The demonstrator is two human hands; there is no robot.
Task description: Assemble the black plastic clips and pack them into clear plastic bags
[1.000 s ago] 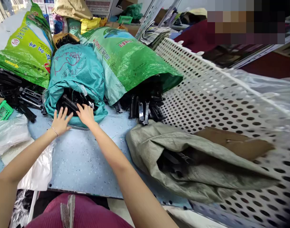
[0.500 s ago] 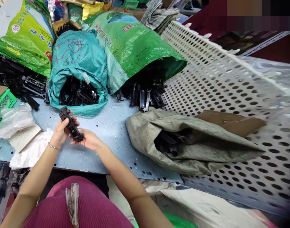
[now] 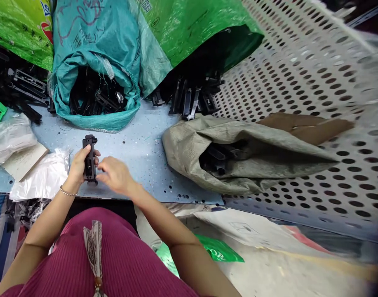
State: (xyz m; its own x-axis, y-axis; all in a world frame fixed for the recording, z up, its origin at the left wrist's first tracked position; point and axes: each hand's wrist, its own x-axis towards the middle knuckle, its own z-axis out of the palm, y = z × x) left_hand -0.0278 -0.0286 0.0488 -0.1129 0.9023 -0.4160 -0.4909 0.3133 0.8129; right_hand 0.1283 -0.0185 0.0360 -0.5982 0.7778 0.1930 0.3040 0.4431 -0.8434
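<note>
My left hand (image 3: 79,166) is closed around a long black plastic part (image 3: 90,159), thumb on its upper face and fingertips at its right side. The part is held nearly upright in view over the blue tabletop. Just right of its lower end is my right hand (image 3: 116,175), apart from it, slightly blurred. Its fingers are bent, with a gap between thumb and forefinger and nothing visible in them. Beyond the hands lies a teal woven sack (image 3: 114,120), its mouth towards me, with black parts (image 3: 97,97) inside.
A green sack (image 3: 204,24) spills black parts (image 3: 189,99) at the back. On the right, a grey-green sack (image 3: 182,152) holds more, against a perforated white panel (image 3: 312,82). White plastic bags (image 3: 45,175) and a flat board (image 3: 24,163) lie left on the blue table (image 3: 145,156).
The view has tilted down. My right hand has come off the black plastic part and moved to its right. The part, now in my left hand alone, has turned more upright.
</note>
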